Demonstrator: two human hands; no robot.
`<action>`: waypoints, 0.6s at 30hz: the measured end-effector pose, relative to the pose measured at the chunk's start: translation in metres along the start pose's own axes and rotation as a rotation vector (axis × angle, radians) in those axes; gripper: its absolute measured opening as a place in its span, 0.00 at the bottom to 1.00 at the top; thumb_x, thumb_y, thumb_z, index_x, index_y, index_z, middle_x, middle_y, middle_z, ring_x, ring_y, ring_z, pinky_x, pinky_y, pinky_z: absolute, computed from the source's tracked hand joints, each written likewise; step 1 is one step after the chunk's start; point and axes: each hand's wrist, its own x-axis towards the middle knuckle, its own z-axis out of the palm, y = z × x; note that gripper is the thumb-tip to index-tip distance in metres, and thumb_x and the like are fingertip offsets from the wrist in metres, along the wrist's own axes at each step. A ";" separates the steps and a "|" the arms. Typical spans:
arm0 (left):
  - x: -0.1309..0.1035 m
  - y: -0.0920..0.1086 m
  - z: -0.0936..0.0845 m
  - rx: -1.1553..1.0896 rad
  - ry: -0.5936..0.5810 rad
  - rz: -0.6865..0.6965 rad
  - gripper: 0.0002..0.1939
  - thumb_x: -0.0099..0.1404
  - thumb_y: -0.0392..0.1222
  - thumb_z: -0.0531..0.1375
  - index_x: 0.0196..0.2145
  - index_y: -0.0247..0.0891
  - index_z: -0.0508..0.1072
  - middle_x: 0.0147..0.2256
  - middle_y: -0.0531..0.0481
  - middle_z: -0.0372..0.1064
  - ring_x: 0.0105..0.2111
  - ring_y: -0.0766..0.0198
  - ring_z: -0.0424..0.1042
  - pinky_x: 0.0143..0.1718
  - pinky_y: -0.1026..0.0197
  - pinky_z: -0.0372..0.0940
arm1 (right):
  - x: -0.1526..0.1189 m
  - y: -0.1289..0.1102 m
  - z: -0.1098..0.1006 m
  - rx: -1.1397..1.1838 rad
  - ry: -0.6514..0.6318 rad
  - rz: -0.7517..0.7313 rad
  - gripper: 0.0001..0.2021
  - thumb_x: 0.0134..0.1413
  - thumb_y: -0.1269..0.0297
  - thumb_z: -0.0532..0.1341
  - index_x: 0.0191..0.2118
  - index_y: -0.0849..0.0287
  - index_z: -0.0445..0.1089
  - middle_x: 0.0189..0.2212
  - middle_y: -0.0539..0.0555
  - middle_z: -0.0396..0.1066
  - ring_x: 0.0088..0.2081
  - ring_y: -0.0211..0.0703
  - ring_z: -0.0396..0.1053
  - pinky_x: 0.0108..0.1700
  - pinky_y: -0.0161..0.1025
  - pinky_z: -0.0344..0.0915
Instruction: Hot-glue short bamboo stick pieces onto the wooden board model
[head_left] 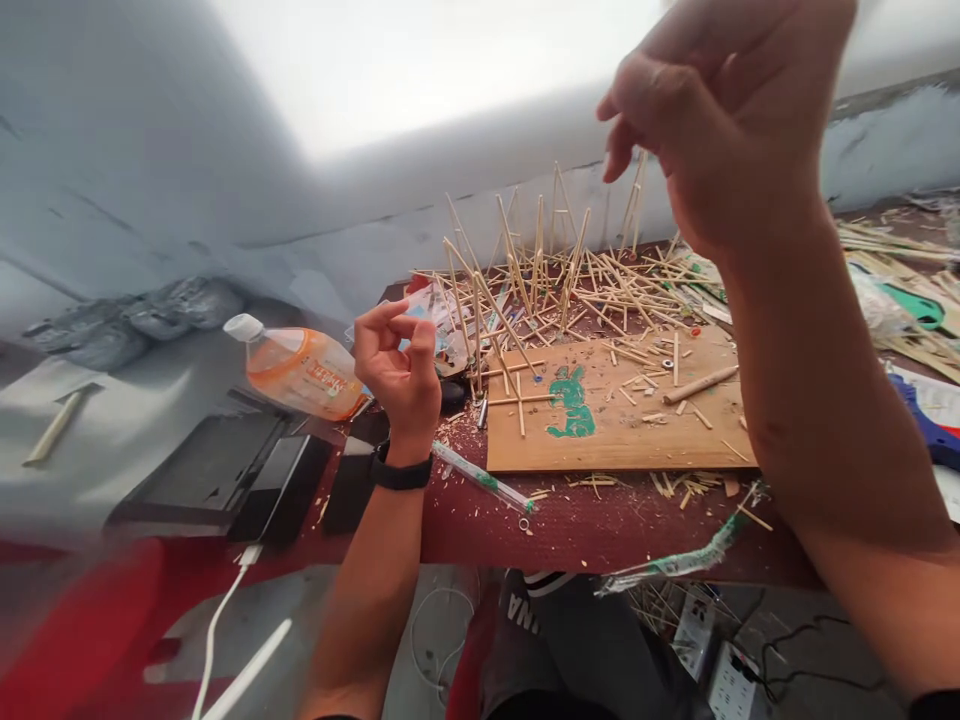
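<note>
Sticks (615, 287): uncountable from here
Board (637, 448): one
Left hand (403, 370): half open
Right hand (731, 125): curled, grip I can't tell

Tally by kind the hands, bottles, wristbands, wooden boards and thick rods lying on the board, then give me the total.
Hands (left hand, right hand): 2
Bottle: 1
Wristband: 1
Wooden board: 1
Thick rod: 1
Total: 6

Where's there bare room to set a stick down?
Barest: the front strip of the tan wooden board, right of the green animal figure; also the maroon tabletop between the straight clear plastic tube and crumpled clear plastic strip, though crumbs dot it. Crowded: behind the board, under thin pale wooden sticks.
</note>
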 end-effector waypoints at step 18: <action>-0.006 0.019 -0.003 -0.053 0.165 -0.031 0.10 0.63 0.40 0.68 0.41 0.48 0.72 0.33 0.53 0.66 0.27 0.64 0.66 0.22 0.59 0.55 | -0.017 -0.024 -0.097 -0.522 -0.013 0.150 0.17 0.62 0.48 0.71 0.29 0.50 0.69 0.14 0.42 0.59 0.16 0.34 0.54 0.21 0.40 0.59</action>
